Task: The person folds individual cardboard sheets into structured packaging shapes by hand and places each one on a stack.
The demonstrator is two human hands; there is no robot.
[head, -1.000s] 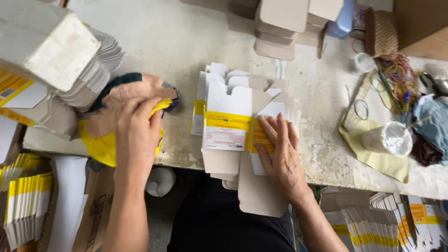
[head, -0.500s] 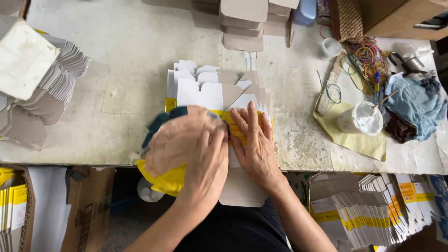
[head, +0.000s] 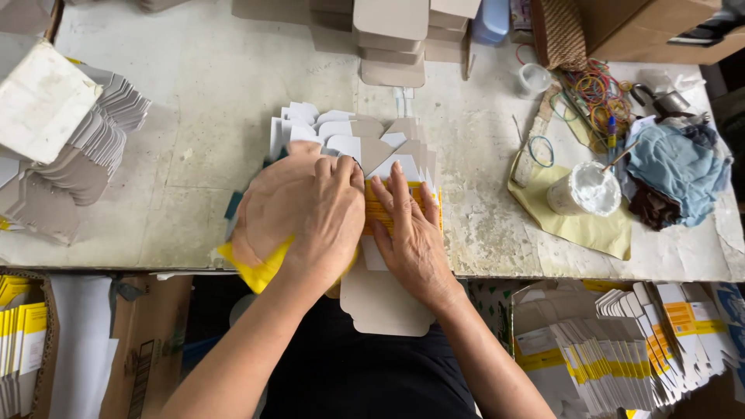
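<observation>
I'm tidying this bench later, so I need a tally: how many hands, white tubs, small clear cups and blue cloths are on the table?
Hands: 2, the left hand and the right hand
white tub: 1
small clear cup: 1
blue cloth: 1
Total: 5
</observation>
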